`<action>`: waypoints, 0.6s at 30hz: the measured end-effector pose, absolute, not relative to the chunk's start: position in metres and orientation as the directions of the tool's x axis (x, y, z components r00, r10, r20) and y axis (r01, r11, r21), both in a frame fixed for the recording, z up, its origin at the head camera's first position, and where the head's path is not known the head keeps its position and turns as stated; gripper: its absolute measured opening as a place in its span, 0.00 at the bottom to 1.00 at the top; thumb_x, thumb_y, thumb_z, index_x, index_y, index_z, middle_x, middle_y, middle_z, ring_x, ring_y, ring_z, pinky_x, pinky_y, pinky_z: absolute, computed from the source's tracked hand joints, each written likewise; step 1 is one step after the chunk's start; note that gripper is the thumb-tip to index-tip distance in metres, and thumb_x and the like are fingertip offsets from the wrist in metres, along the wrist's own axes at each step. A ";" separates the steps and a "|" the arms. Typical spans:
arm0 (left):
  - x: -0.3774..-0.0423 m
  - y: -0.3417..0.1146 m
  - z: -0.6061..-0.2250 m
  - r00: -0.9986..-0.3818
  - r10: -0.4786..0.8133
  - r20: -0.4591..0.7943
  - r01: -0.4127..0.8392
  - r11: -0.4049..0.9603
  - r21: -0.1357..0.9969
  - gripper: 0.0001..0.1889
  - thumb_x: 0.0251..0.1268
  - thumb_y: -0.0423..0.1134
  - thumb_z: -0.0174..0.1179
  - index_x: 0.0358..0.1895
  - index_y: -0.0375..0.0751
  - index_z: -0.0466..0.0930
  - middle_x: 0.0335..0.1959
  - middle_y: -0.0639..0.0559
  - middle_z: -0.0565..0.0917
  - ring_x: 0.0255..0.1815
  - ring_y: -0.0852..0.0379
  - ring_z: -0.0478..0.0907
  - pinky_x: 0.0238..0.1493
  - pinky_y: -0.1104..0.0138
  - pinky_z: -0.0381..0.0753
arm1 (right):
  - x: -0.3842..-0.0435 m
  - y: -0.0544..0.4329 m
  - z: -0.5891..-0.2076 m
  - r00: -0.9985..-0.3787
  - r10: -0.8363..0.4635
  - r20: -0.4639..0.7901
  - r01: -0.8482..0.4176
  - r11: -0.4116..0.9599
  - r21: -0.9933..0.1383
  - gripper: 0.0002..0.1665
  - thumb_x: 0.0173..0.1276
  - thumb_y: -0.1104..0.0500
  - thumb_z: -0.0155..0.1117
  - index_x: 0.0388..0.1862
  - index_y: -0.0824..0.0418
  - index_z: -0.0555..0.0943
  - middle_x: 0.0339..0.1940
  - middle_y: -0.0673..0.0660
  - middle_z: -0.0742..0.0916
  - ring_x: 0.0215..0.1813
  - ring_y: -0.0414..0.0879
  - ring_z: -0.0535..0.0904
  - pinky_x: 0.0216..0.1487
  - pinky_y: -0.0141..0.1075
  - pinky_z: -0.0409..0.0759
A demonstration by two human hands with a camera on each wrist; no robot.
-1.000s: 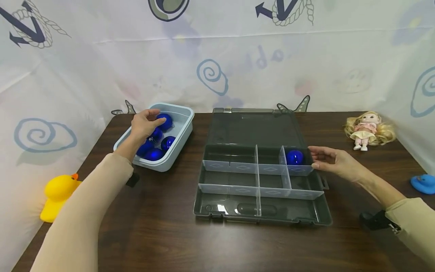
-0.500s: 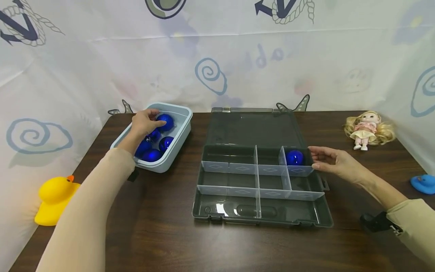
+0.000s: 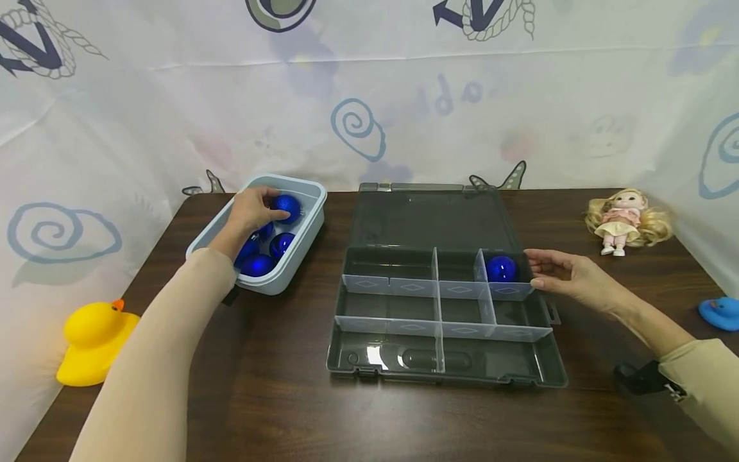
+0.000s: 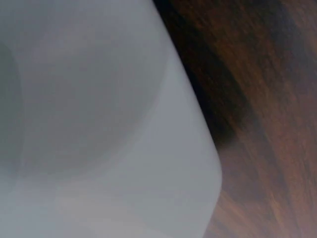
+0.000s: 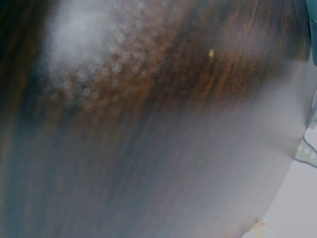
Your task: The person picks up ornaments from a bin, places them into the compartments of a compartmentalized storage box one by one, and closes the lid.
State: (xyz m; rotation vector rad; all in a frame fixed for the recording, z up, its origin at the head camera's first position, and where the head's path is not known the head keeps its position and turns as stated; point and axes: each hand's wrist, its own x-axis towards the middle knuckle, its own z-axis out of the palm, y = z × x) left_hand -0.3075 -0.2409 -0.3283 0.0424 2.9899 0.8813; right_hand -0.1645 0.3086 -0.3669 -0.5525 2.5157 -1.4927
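Observation:
In the head view, my left hand (image 3: 249, 212) reaches into a light blue bin (image 3: 314, 221) at the left. Its thumb and fingers pinch a blue Christmas bauble (image 3: 288, 206) near the bin's far end. Several other blue baubles (image 3: 257, 264) lie below the hand, partly hidden by it. My right hand (image 3: 577, 276) touches the right side of a dark see-through organizer box (image 3: 381, 346) with fairly straight fingers. Beside those fingertips, one shiny blue bauble (image 3: 501, 269) sits in the box's back right compartment. Neither wrist view shows a hand.
The box's lid (image 3: 433, 218) lies folded back behind it; clear dividers (image 3: 437, 301) split its inside. A yellow duck (image 3: 92, 340) stands at the left edge. At the right are a doll (image 3: 620, 221) and a blue duck (image 3: 722, 313). A printed curtain (image 3: 404, 115) closes off the back.
My left hand has shifted slightly to the right inside the bin, and the pinched bauble has moved with it. The right hand has stayed at the box's side.

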 end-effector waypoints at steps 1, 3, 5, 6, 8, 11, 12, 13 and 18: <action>-0.308 -0.241 -0.329 -0.999 0.036 -0.007 0.027 0.841 0.541 0.30 0.56 0.40 0.67 0.61 0.31 0.71 0.52 0.31 0.78 0.53 0.40 0.73 0.58 0.52 0.69 | -0.164 0.309 -0.367 -0.918 -0.395 0.046 -0.229 0.431 -0.873 0.31 0.66 0.69 0.59 0.64 0.80 0.62 0.49 0.36 0.79 0.48 0.27 0.76 0.46 0.20 0.77; -0.307 -0.240 -0.330 -0.999 0.050 0.000 0.042 0.840 0.541 0.29 0.56 0.40 0.67 0.60 0.31 0.71 0.52 0.31 0.78 0.53 0.40 0.73 0.57 0.51 0.70 | -0.164 0.309 -0.366 -0.917 -0.396 0.052 -0.236 0.433 -0.870 0.31 0.65 0.69 0.60 0.64 0.80 0.62 0.48 0.36 0.79 0.48 0.27 0.76 0.46 0.20 0.77; -0.306 -0.239 -0.330 -0.997 0.075 0.004 0.065 0.843 0.534 0.30 0.57 0.41 0.66 0.61 0.30 0.71 0.53 0.31 0.77 0.54 0.39 0.73 0.57 0.51 0.70 | -0.164 0.309 -0.366 -0.918 -0.394 0.055 -0.238 0.435 -0.868 0.31 0.65 0.68 0.60 0.63 0.80 0.62 0.48 0.36 0.80 0.48 0.27 0.76 0.45 0.20 0.77; -0.306 -0.239 -0.330 -0.996 0.086 0.004 0.075 0.847 0.527 0.30 0.57 0.42 0.66 0.61 0.30 0.70 0.54 0.31 0.77 0.55 0.39 0.73 0.58 0.51 0.70 | -0.164 0.309 -0.367 -0.918 -0.393 0.055 -0.239 0.438 -0.867 0.31 0.65 0.68 0.60 0.63 0.80 0.62 0.48 0.36 0.80 0.48 0.27 0.76 0.45 0.20 0.77; -0.305 -0.238 -0.330 -0.994 0.112 0.004 0.098 0.856 0.507 0.31 0.57 0.42 0.66 0.61 0.29 0.70 0.55 0.31 0.76 0.56 0.38 0.72 0.58 0.50 0.70 | -0.164 0.309 -0.367 -0.917 -0.394 0.054 -0.241 0.441 -0.864 0.31 0.65 0.68 0.60 0.63 0.80 0.62 0.48 0.35 0.79 0.48 0.26 0.76 0.45 0.20 0.77; -0.305 -0.236 -0.330 -0.990 0.139 0.007 0.125 0.867 0.483 0.31 0.57 0.43 0.66 0.61 0.29 0.70 0.55 0.31 0.77 0.55 0.39 0.73 0.58 0.50 0.70 | -0.164 0.308 -0.368 -0.917 -0.396 0.050 -0.240 0.446 -0.862 0.31 0.65 0.68 0.60 0.63 0.80 0.62 0.48 0.35 0.79 0.48 0.26 0.76 0.46 0.20 0.77; -0.305 -0.236 -0.330 -0.989 0.146 0.009 0.132 0.868 0.479 0.31 0.57 0.43 0.66 0.61 0.29 0.70 0.54 0.31 0.77 0.55 0.39 0.73 0.58 0.50 0.70 | -0.164 0.308 -0.368 -0.917 -0.396 0.053 -0.243 0.448 -0.860 0.31 0.65 0.68 0.60 0.63 0.80 0.63 0.48 0.35 0.79 0.48 0.26 0.76 0.46 0.20 0.77; -0.306 -0.236 -0.330 -0.988 0.155 0.011 0.141 0.868 0.476 0.31 0.57 0.43 0.66 0.61 0.29 0.70 0.54 0.31 0.77 0.55 0.39 0.74 0.57 0.50 0.71 | -0.164 0.308 -0.368 -0.917 -0.396 0.054 -0.244 0.447 -0.860 0.31 0.65 0.68 0.60 0.63 0.80 0.63 0.48 0.35 0.79 0.48 0.26 0.76 0.46 0.20 0.77; -0.307 -0.236 -0.329 -0.987 0.163 0.009 0.144 0.846 0.513 0.30 0.59 0.43 0.65 0.61 0.29 0.70 0.53 0.30 0.77 0.54 0.39 0.74 0.57 0.51 0.71 | -0.164 0.308 -0.367 -0.914 -0.400 0.061 -0.248 0.434 -0.866 0.31 0.65 0.69 0.60 0.63 0.80 0.63 0.48 0.36 0.79 0.48 0.27 0.76 0.46 0.20 0.77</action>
